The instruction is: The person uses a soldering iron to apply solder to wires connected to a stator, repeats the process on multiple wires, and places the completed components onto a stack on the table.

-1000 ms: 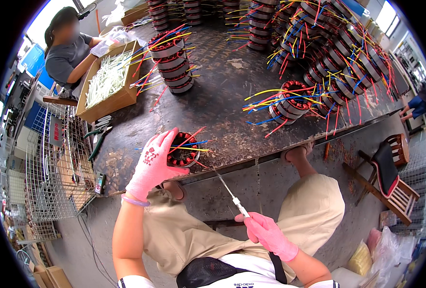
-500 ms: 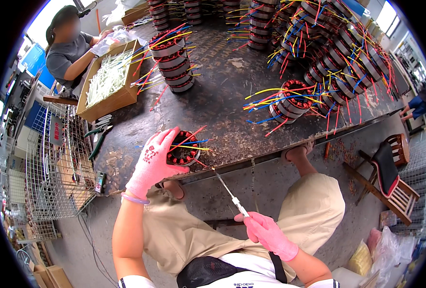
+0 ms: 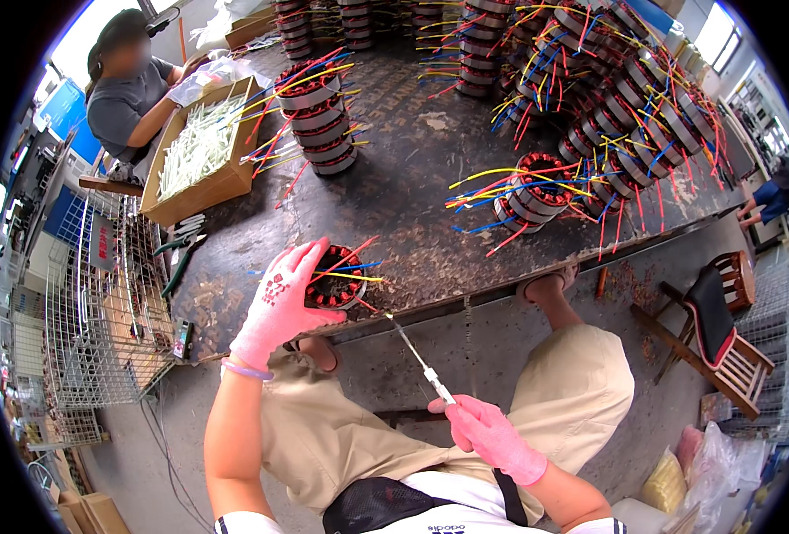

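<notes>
My left hand (image 3: 280, 298), in a pink glove, is wrapped round the side of a motor stator (image 3: 348, 298) that lies near the table's front edge. Red windings line the stator's ring, and red, blue and yellow wires stick out to the right. Below the table edge, my gloved right hand (image 3: 486, 429) grips a slim tool with a white handle and a long thin metal shaft (image 3: 412, 345). The tool's tip is by the end of a short red wire (image 3: 367, 305) at the stator's near side; whether they touch, I cannot tell.
Stacked stators stand at the back (image 3: 314, 120) and right (image 3: 537, 200) of the dark table (image 3: 394, 196). A cardboard box (image 3: 207, 198) of white sleeves and some pliers (image 3: 181, 258) are at left. Across the far left corner sits another person (image 3: 132, 98). A chair (image 3: 715, 316) stands right.
The tool's tip has come slightly left, closer to the red wire's end. My left hand keeps its hold on the stator, and the view has shifted a little.
</notes>
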The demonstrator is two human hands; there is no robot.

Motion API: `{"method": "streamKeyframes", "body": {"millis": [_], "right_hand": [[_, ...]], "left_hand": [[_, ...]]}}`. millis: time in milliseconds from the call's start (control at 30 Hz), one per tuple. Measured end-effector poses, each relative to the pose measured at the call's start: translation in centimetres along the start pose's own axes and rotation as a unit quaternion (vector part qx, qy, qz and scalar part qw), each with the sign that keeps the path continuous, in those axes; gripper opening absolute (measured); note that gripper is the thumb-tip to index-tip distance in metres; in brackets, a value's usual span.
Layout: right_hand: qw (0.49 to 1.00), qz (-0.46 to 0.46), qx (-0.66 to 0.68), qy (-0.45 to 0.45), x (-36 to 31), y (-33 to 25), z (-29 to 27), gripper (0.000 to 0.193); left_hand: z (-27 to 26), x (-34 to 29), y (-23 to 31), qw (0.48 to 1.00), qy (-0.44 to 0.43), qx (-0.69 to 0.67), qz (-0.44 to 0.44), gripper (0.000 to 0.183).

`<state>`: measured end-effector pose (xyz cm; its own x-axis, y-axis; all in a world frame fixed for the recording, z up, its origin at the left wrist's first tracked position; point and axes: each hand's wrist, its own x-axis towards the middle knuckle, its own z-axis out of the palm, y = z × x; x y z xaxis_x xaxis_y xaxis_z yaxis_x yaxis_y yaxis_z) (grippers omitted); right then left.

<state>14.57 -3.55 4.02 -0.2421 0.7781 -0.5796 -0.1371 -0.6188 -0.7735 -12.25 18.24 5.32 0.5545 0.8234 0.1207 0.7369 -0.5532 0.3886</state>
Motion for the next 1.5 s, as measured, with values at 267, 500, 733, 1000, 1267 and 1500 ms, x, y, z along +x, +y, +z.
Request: {"method": "streamKeyframes", "body": {"millis": [267,500,733,1000,1267,1500], "right_hand": [[1.000,-0.004,0.015,0.001,-0.3,-0.7,0.3,0.035],[1.000,-0.004,-0.002,0.006,-0.1,-0.2,0.2,0.037],[1.000,0.015,0.011,0.011,-0.4,-0.8,0.3,0.034],[1.000,0.004,-0.002,0.006,-0.2,-0.4,0.1,0.033],[1.000,-0.003,-0.001,0.008,-0.2,-0.4,0.1,0.034],[1.000,-0.010,0.001,0.004,-0.2,-0.4,0.2,0.034]], "left_hand": [[0.1,-0.1,0.0,1.000,-0.005,0.012,-0.003,0.104],[0.0,-0.1,0.2,1.000,-0.013,0.017,-0.010,0.105],[0.0,0.0,0.2,1.000,-0.011,-0.005,-0.001,0.105],[0.2,0.0,-0.1,1.000,0.007,-0.009,0.011,0.103],[0.4,-0.1,-0.2,1.000,0.004,-0.008,0.009,0.106],[0.5,-0.1,-0.3,1.000,0.007,0.000,0.010,0.106]]}}
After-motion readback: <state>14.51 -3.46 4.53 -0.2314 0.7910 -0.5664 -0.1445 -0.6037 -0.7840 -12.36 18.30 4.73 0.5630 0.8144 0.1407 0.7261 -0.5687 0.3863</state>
